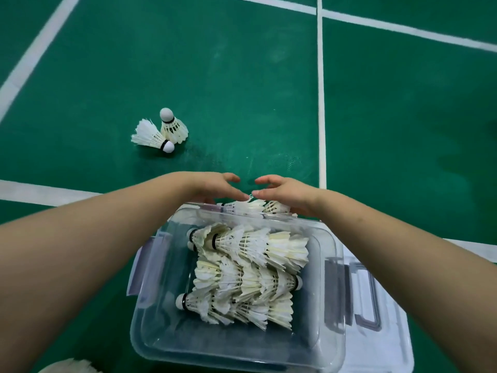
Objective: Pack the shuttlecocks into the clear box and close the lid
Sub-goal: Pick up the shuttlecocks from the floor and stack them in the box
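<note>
As L hand (212, 187), R hand (282, 191) fingers clamp shuttlecock row (250, 205) at box (188, 354) far rim.

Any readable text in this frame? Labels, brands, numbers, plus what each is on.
No text is legible.
Packed shuttlecocks: dark print on the feathers, too small and blurred to read.
Standing shuttlecock on the floor: dark marks, blurred.
Shuttlecock stack beyond the far rim: marks, blurred.
Clear box and lid: no label visible.

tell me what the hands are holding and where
Left hand and right hand curl round a nested row of shuttlecocks, one at each end, beyond the far rim of the clear box.
</note>
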A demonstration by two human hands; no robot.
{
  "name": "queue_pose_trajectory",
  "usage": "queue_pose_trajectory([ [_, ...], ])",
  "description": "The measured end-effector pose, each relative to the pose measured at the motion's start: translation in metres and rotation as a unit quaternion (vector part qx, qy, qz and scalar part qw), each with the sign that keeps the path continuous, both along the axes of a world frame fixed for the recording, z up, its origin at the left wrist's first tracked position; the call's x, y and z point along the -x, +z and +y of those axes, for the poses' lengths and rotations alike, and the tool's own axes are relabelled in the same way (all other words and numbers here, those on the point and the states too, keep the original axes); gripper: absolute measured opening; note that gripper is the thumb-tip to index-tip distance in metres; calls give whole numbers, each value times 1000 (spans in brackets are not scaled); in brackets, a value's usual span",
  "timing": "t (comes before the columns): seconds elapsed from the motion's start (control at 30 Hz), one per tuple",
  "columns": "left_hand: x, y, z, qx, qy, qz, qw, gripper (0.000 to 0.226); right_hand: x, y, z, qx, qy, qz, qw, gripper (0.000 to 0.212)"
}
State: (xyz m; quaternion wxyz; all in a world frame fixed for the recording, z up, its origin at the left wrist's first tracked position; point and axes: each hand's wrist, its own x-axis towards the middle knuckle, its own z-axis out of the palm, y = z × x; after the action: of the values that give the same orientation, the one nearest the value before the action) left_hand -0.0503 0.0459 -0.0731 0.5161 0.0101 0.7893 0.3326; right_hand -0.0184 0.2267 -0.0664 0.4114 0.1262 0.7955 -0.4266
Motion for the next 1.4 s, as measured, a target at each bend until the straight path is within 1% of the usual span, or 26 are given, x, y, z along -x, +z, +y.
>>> queue_pose_trajectory([
  [0.1,-1,2,-1,-10,-23,-11,1000,71,4,2,-13,11,16,16,1000,54],
  [0.17,-1,0,-2,18,-72,8,997,72,5,0,-19,14,-1,35,999,52],
  [0.27,-2,0,4,62,-149,70,984,77,7,0,-26,42,-63,54,996,40],
  [0.33,-1,2,8,75,-182,144,970,74,10,1,-30,75,-100,57,991,32],
  [0.37,-1,3,9,80,-191,193,959,70,12,3,-32,88,-114,69,987,32],
  [0.43,1,7,8,83,-185,276,940,63,15,11,-36,85,-132,111,981,36],
  [0.53,4,22,6,78,-165,335,924,58,15,30,-38,67,-146,178,971,40],
  [0.7,3,63,6,93,-175,444,874,56,3,68,-33,78,-214,238,944,31],
  [0.8,-9,89,9,100,-190,481,850,55,-13,90,-30,95,-252,251,930,28],
  [0.87,-23,103,11,105,-199,495,839,56,-27,103,-31,100,-255,264,925,23],
  [0.97,-53,122,12,106,-209,509,828,59,-56,121,-30,76,-229,297,924,19],
  [1.07,-84,134,11,98,-230,528,812,57,-87,133,-25,48,-204,320,924,25],
  [1.1,-94,138,11,98,-233,526,812,54,-97,135,-23,42,-198,321,925,27],
  [1.17,-112,143,13,103,-231,509,823,46,-114,137,-19,34,-188,316,929,31],
  [1.27,-128,143,12,112,-228,487,836,33,-128,135,-12,15,-172,315,933,32],
  [1.33,-135,140,4,120,-198,461,856,37,-133,132,-4,0,-163,315,935,32],
  [1.4,-142,133,-4,128,-141,422,887,41,-137,128,5,6,-171,305,937,34],
])
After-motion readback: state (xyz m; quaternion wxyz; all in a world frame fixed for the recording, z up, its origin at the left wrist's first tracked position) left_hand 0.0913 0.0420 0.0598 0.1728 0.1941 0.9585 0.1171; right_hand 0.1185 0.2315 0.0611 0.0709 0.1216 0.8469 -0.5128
